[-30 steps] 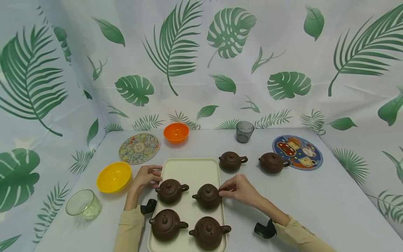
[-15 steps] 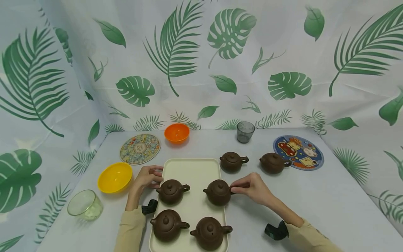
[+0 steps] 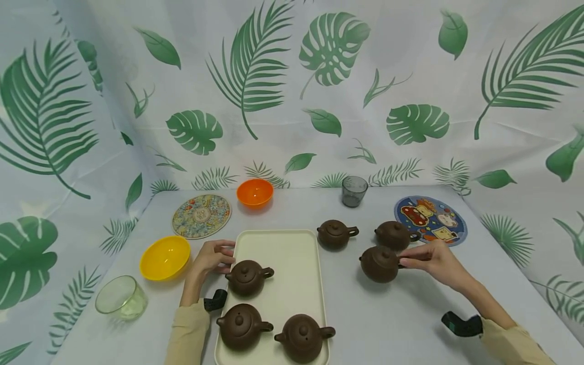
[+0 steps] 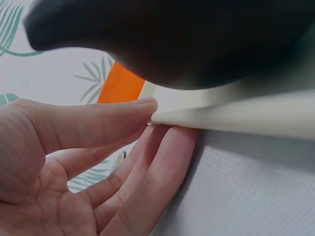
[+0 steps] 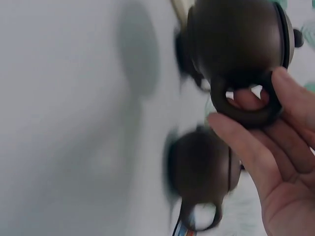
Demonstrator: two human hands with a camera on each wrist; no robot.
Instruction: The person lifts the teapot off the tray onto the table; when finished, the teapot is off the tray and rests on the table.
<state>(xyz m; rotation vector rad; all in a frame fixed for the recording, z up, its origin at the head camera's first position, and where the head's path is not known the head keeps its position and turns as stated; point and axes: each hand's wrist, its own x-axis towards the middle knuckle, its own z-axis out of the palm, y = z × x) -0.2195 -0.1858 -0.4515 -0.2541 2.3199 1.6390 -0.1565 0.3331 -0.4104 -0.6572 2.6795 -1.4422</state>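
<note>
Pinching a teapot (image 3: 380,264) by its handle with right hand (image 3: 431,261) fingers, right of the tray (image 3: 278,243) — left hand (image 3: 211,257) gripping the tray's rim. Leaving three pots on it — two already off.

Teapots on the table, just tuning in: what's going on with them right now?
A person's right hand pinches one brown teapot by its handle, holding it over the table to the right of the cream tray, near two other teapots standing on the cloth. The left hand holds the tray's left rim between thumb and fingers. Three teapots are on the tray.
</note>
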